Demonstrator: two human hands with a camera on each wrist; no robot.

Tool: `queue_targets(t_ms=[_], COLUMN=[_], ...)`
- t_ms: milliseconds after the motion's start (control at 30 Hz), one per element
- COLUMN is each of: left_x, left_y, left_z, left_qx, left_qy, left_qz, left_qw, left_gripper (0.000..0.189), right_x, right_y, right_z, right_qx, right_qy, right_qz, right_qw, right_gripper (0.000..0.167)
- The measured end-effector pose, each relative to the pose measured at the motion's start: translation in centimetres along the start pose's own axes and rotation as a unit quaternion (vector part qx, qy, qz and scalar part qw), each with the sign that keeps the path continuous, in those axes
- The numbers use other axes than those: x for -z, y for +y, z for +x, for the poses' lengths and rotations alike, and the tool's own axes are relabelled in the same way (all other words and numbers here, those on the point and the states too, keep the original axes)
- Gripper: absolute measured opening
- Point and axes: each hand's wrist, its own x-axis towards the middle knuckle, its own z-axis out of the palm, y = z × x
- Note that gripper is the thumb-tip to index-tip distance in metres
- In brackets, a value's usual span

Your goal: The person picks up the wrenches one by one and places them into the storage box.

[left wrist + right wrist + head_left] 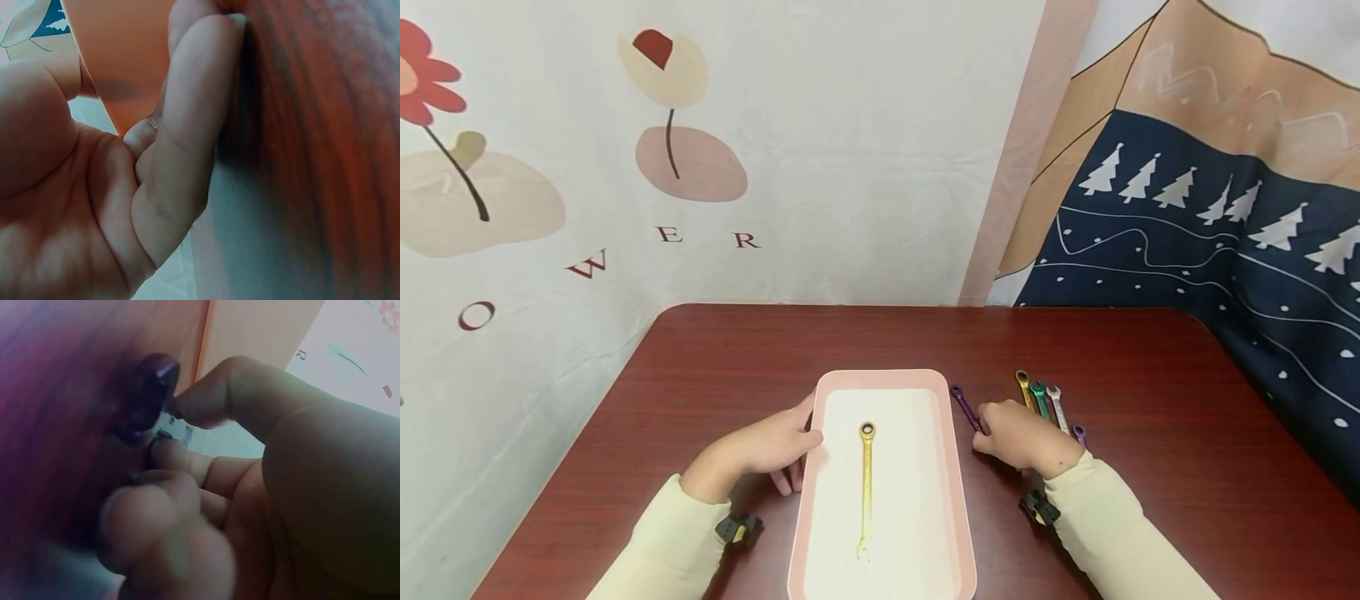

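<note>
A pink-rimmed white tray (951, 467) lies lengthwise in the head view, with a gold ratchet wrench (867, 483) on its floor, ring end away from me. My left hand (775, 446) grips the tray's left side, thumb on the rim and the other fingers outside it. To the right of the tray, my right hand (1018, 435) pinches a purple wrench (962, 406) between thumb and fingers, low over the table. One end of that wrench, dark and blurred, shows in the right wrist view beside the thumb (215, 394).
Beyond and beside my right hand lie a gold wrench (1023, 385), a green wrench (1040, 398), a silver wrench (1057, 408) and another purple wrench (1079, 433), partly hidden by the hand. The red-brown table (737, 358) ends at a patterned cloth backdrop (865, 167).
</note>
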Motion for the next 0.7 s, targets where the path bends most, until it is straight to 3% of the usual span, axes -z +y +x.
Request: queue_targets(t_ms=[700], left_x=[-0.01], left_y=[-0.08], left_z=[-0.12], left_qx=[-0.01], left_qy=[-0.002], left_qz=[-0.005], left_qw=[0.9999], left_gripper=[0.071], right_x=[0.17], right_y=[0.23], right_z=[-0.26], right_qx=[-0.011], right_qy=[-0.011], right_qz=[0.041], right_qw=[0.999], right_gripper=[0.021])
